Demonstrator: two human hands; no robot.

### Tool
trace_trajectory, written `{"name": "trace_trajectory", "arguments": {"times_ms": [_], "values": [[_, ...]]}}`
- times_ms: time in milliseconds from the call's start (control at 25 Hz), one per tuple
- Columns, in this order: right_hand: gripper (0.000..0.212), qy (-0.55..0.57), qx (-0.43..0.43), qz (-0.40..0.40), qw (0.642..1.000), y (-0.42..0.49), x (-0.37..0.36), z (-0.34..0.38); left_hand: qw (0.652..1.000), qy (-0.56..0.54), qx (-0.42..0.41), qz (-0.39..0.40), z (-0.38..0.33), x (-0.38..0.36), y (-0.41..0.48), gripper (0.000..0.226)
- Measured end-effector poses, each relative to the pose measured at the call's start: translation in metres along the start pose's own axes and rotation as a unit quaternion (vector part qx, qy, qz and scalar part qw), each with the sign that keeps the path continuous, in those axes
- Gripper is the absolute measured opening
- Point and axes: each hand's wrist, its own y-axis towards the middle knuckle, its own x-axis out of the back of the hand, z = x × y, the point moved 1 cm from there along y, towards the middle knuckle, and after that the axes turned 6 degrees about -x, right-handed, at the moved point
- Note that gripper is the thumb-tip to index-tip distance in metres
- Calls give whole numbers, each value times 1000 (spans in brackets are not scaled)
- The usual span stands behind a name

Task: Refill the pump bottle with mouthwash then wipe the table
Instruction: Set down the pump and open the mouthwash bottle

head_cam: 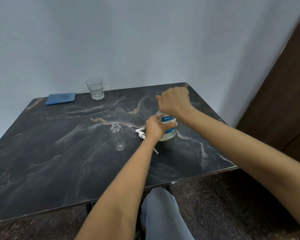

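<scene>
The mouthwash bottle (168, 126), clear with a blue label, stands on the dark marble table (59, 153) right of centre. My left hand (155, 127) grips its body from the left. My right hand (175, 101) is closed over its top, hiding the cap. An empty clear pump bottle (117, 136) stands open-necked just left of them. Its white pump head (141, 133) lies on the table between the two bottles, the dip tube running under my left wrist.
A clear drinking glass (95, 88) stands at the back edge near the wall. A folded blue cloth (61, 98) lies at the back left. A dark wooden door (284, 101) is on the right. My knee (161, 213) shows below the table's front edge.
</scene>
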Motion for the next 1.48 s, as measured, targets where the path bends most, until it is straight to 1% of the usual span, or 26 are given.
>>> {"name": "trace_trajectory", "arguments": {"times_ms": [120,200,280,360,400,440,480,520,560,600,640,680,720,760,800,880,960,1040,1080,1120,1200,1240,1280,1360,1440,1480], "values": [[53,52,60,-40,996,0,-1,-18,994,-68,19,79,4,10,8,28],[51,54,147,-55,986,-2,0,-23,986,-78,10,147,4,15,7,36],[50,56,241,-42,968,-3,3,-25,977,-69,-10,202,4,18,8,38],[46,74,317,-34,945,0,5,-33,979,-81,-11,186,6,19,8,36],[40,96,331,-21,939,3,5,-39,982,-92,-4,166,7,18,6,35],[30,134,329,16,935,4,6,-44,984,-99,1,149,8,16,5,34],[18,194,314,72,927,3,9,-49,985,-100,2,141,9,14,4,32],[17,259,299,123,910,1,12,-53,985,-98,0,140,10,13,4,29],[30,309,294,151,892,-2,16,-56,985,-97,-3,142,10,12,3,26],[40,316,294,161,888,-5,19,-56,985,-96,-5,142,10,12,4,25],[46,286,282,155,903,-7,21,-55,986,-95,-5,139,10,12,3,25],[48,230,260,141,927,-9,22,-53,987,-92,-4,133,11,12,2,27],[48,167,231,131,950,-8,22,-51,988,-89,-3,128,11,11,1,30],[46,122,209,137,960,-6,23,-48,988,-89,-2,124,12,11,0,32],[39,112,207,159,959,-4,26,-46,988,-91,1,121,12,11,0,32],[23,160,235,195,939,0,32,-46,988,-99,7,119,12,11,0,33],[22,220,252,202,920,2,35,-55,987,-106,12,117,12,11,-2,36],[27,326,221,200,897,-1,28,-67,988,-105,14,112,12,10,-3,42],[27,403,190,191,874,-5,21,-73,988,-109,15,108,12,10,-3,43],[26,490,153,176,840,-12,13,-76,988,-115,16,105,12,9,-3,43],[25,649,57,122,749,-26,-10,-79,987,-123,15,98,12,9,-5,41],[26,697,2,85,712,-35,-23,-80,987,-128,9,96,10,9,-7,42],[27,719,-52,48,691,-44,-38,-80,986,-137,-1,93,9,9,-9,46],[26,723,-153,3,674,-65,-70,-75,986,-150,-24,73,6,9,-17,71],[24,694,-238,-13,679,-87,-100,-69,990,-135,-42,24,5,11,-28,100],[24,675,-262,-14,690,-96,-112,-66,991,-122,-54,-5,5,12,-36,108]]}}
